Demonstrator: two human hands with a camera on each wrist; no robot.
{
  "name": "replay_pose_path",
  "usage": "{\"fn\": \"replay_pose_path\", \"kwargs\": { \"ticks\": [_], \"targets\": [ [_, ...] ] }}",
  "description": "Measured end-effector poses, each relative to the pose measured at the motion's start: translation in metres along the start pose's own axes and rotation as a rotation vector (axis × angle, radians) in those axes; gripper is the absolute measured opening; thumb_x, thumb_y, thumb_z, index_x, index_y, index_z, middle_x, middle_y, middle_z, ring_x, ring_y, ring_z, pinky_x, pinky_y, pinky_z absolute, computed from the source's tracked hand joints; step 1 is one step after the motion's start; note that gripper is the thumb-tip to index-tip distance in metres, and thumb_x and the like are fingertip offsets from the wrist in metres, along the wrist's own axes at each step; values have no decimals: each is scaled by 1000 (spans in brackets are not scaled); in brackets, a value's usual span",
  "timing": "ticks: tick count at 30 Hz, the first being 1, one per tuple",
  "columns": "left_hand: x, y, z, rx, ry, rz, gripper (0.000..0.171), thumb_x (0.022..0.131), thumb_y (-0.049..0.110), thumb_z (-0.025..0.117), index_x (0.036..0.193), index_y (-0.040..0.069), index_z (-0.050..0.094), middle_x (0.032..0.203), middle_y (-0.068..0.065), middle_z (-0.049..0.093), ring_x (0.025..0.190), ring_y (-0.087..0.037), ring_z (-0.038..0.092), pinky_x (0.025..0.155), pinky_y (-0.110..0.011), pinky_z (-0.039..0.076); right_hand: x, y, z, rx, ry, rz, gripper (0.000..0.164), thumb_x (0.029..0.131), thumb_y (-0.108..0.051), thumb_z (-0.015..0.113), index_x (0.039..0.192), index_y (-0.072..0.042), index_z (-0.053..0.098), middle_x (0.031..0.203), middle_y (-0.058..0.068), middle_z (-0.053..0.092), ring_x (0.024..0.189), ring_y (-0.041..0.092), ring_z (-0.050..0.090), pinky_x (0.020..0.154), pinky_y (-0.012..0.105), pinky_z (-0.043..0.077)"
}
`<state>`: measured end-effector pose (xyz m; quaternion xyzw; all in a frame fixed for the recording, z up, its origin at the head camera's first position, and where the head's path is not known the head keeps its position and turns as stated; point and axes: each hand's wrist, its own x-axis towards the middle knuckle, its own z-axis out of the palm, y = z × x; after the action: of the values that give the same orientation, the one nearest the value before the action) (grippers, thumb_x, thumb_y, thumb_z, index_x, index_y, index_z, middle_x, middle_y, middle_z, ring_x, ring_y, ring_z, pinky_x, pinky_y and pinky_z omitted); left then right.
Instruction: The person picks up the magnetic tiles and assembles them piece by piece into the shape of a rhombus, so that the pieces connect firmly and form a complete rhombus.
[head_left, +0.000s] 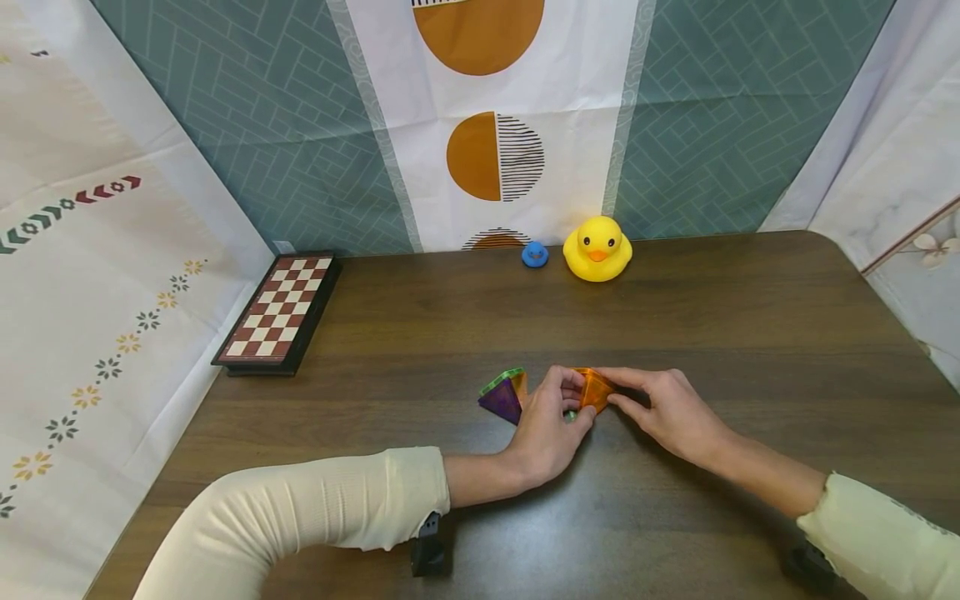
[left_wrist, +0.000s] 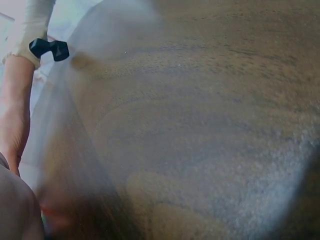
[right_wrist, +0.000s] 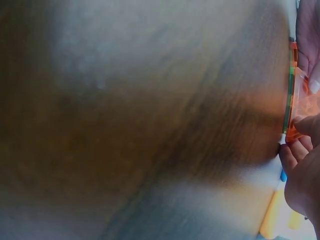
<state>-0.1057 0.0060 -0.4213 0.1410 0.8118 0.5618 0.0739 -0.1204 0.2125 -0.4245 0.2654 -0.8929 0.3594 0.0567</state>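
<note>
Translucent magnetic tiles stand together on the table under my hands. My left hand (head_left: 546, 425) curls its fingers and thumb about an orange triangular magnetic tile (head_left: 595, 390) from the left. On the opposite side, my right hand (head_left: 671, 408) pinches that tile between thumb and fingers. Left of the left hand, a purple tile (head_left: 502, 402) leans beside a green-edged tile (head_left: 501, 380), with another orange piece next to them. The left hand hides the middle of the group. In the right wrist view the orange tile (right_wrist: 299, 95) shows at the right edge, between both hands.
A yellow rubber duck (head_left: 597, 250) and a small blue duck (head_left: 535, 254) sit at the table's back edge. A checkered game board (head_left: 279, 308) lies at the back left. Patterned cloths (head_left: 300, 125) hang behind the brown table (head_left: 420, 325).
</note>
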Motion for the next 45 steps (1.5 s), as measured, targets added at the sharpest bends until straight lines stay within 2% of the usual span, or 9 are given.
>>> {"fn": "replay_pose_path", "kwargs": {
  "ticks": [8,13,18,20,27,31,38,45],
  "targets": [
    [0,0,0,6,-2,15,28,99,-6,71,122,3,56,124,-9,63,112,-16,68,96,-21,55,0,1,2,-1,12,-19,46,89,9,80,133,-1,73,121,13,77,86,8,68,72,26,60],
    [0,-1,0,13,3,31,27,98,-6,71,120,3,56,123,-9,63,112,-15,69,96,-21,55,-1,0,2,5,14,-18,45,90,9,80,133,-1,73,122,15,77,92,11,71,74,28,61],
    [-1,-1,0,16,4,38,27,98,-6,71,119,3,56,123,-9,63,112,-16,69,96,-21,55,-1,-2,1,15,16,-16,45,90,8,80,133,-1,73,121,15,77,82,8,66,68,24,56],
    [-1,-1,0,16,3,36,27,99,-6,71,119,3,56,123,-9,63,113,-16,69,96,-21,55,-1,-2,0,15,16,-16,44,90,8,80,133,-1,73,120,15,77,82,8,66,68,25,56],
    [-1,-1,0,19,0,30,27,99,-6,71,120,3,56,124,-9,63,113,-16,69,97,-21,55,1,-1,1,2,12,-16,45,89,9,81,132,-1,73,121,15,77,99,17,74,79,37,64],
    [0,-1,-1,13,-6,28,29,98,-6,71,121,3,56,124,-9,63,113,-17,69,97,-21,55,1,-1,0,-3,1,-9,46,89,9,80,133,0,73,121,15,77,97,16,74,79,36,64],
    [-4,0,-6,-31,-32,8,32,98,-7,70,125,2,57,128,-10,62,118,-19,67,101,-22,53,1,-2,-1,-6,-22,18,45,90,7,81,134,-1,73,121,14,77,82,10,66,71,27,59],
    [-15,4,-20,-35,-27,32,41,96,-10,71,133,-1,56,132,-14,61,124,-25,65,108,-27,51,1,-1,-3,-6,-34,36,47,91,4,81,136,-3,72,124,14,76,89,12,70,78,34,63]
  ]
}}
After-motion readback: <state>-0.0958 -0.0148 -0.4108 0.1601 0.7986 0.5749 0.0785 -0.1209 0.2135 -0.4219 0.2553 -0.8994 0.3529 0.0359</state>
